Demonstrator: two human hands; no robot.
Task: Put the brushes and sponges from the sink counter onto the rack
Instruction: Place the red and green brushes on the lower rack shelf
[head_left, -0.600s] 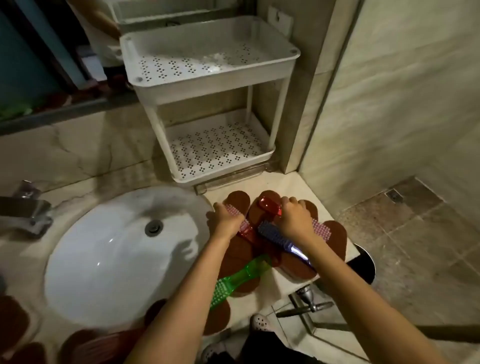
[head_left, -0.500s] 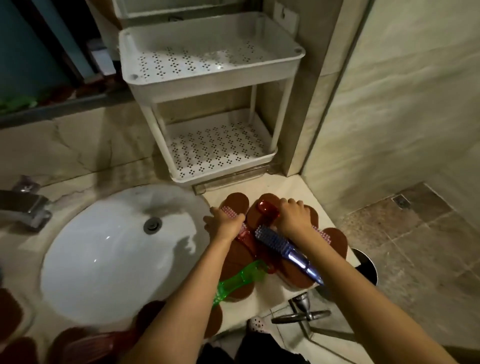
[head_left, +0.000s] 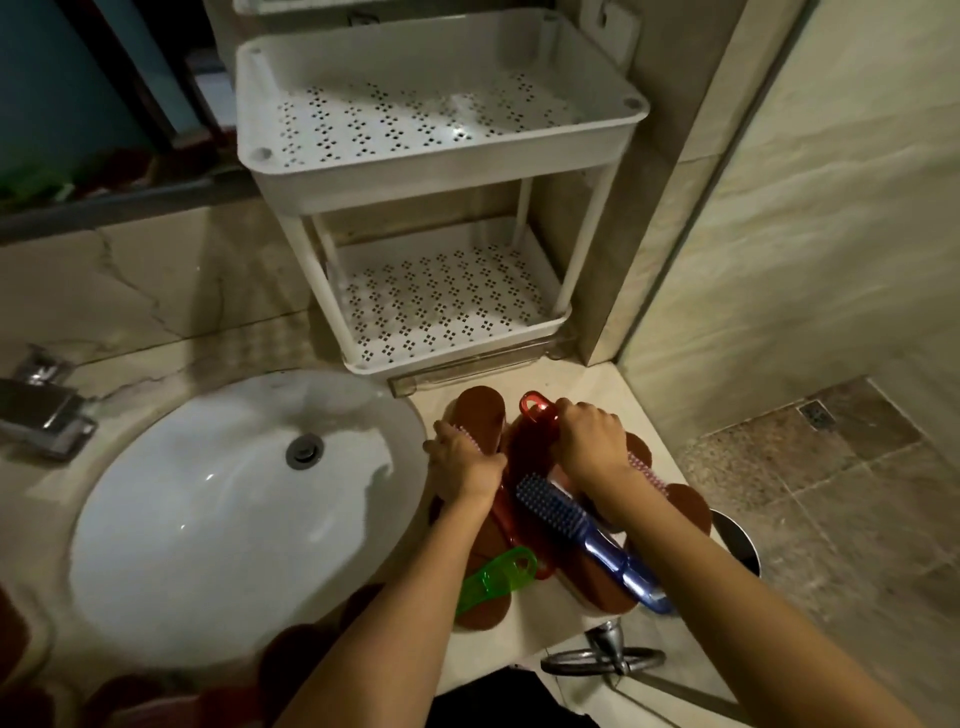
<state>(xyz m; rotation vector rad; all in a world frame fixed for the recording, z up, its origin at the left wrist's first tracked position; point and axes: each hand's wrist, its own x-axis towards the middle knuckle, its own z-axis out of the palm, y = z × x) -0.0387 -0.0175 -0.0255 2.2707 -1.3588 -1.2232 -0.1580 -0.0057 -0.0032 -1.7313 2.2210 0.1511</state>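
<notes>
A pile of brushes and brown sponges lies on the counter right of the sink. My left hand (head_left: 462, 460) is closed around a red brush with pink bristles at the pile's left side. My right hand (head_left: 589, 441) grips another red brush (head_left: 535, 408), whose looped handle end sticks out beyond my fingers. A blue brush (head_left: 576, 530) lies bristles-up between my forearms. A green brush (head_left: 493, 577) rests near the front edge. Brown sponges (head_left: 480, 410) lie under the brushes. The white two-tier rack (head_left: 441, 171) stands behind the pile, both shelves bare.
The white basin (head_left: 218, 519) fills the left of the counter, with a chrome tap (head_left: 41, 410) at the far left. More brown sponges (head_left: 301, 654) sit along the basin's front rim. A bin (head_left: 737, 540) stands on the tiled floor to the right. A metal valve handle (head_left: 602, 657) projects below the counter.
Both hands have stayed on the pile, tightening on the two red brushes. The view has tilted slightly, so the rack sits lower in the frame.
</notes>
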